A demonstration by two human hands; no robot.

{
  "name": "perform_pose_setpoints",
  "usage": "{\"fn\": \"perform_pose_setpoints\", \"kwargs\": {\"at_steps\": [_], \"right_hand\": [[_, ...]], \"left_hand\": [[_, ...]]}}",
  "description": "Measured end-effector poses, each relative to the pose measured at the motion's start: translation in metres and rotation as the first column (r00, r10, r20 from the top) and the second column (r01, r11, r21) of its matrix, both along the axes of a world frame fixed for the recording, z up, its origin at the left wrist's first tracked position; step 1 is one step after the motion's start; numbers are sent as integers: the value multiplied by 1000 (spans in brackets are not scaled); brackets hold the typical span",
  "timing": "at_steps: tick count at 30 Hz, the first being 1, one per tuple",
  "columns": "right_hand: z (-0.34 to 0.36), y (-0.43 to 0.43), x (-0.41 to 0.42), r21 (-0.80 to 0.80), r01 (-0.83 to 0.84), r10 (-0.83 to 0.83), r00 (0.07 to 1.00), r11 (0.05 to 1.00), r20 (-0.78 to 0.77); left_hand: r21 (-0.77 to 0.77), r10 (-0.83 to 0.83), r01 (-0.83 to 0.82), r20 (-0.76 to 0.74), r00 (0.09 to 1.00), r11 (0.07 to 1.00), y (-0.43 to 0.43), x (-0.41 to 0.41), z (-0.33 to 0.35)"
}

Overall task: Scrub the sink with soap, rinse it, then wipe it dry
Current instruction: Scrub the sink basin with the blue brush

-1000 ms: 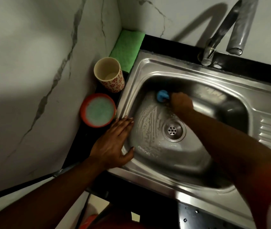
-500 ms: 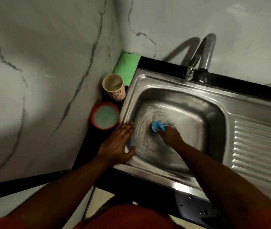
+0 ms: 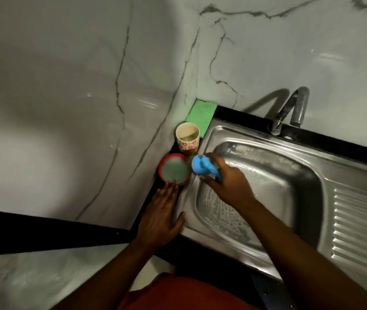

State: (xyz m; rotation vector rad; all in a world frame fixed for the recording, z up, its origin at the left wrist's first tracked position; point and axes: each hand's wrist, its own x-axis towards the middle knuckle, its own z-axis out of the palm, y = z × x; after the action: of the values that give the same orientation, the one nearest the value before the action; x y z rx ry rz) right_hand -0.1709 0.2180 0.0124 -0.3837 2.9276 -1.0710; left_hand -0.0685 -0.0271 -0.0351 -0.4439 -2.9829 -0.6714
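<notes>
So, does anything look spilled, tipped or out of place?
Nothing stands out. The cup and soap tub stand upright beside the sink, the green cloth lies flat in the corner, suds lie in the sink, and the right hand holds the scrubber.

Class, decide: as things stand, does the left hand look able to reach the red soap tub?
Probably yes: the left hand lies flat with its fingertips right at the red soap tub, nothing between them.

I read this location as a home kitchen: a steel sink (image 3: 245,133) with a ribbed drainboard (image 3: 361,220) is set in a black counter (image 3: 243,114), with a tap (image 3: 298,106) behind it, marble-pattern wall tiles (image 3: 66,86), and a patterned cup (image 3: 187,139) alongside.
</notes>
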Motion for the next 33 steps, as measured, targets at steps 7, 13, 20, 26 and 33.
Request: {"fn": "perform_pose_setpoints", "kwargs": {"at_steps": [7, 13, 20, 26, 33], "right_hand": [[3, -72, -31, 446, -193, 197, 980, 874, 39], [-5, -85, -35, 564, -189, 195, 979, 804, 50], [-2, -92, -32, 541, -222, 191, 975, 811, 113], [9, -87, -32, 545, -127, 139, 990, 829, 19], [20, -63, -20, 403, 26, -4, 998, 915, -56]], "left_hand": [[-165, 67, -48, 112, 991, 985, -5, 2, 1], [-196, 58, -37, 103, 993, 980, -6, -1, 4], [-168, 65, -47, 106, 992, 985, -7, 0, 1], [-167, 66, -49, 95, 993, 985, -4, -2, 2], [-98, 49, -45, 42, 998, 994, 1, 2, 11]]}}
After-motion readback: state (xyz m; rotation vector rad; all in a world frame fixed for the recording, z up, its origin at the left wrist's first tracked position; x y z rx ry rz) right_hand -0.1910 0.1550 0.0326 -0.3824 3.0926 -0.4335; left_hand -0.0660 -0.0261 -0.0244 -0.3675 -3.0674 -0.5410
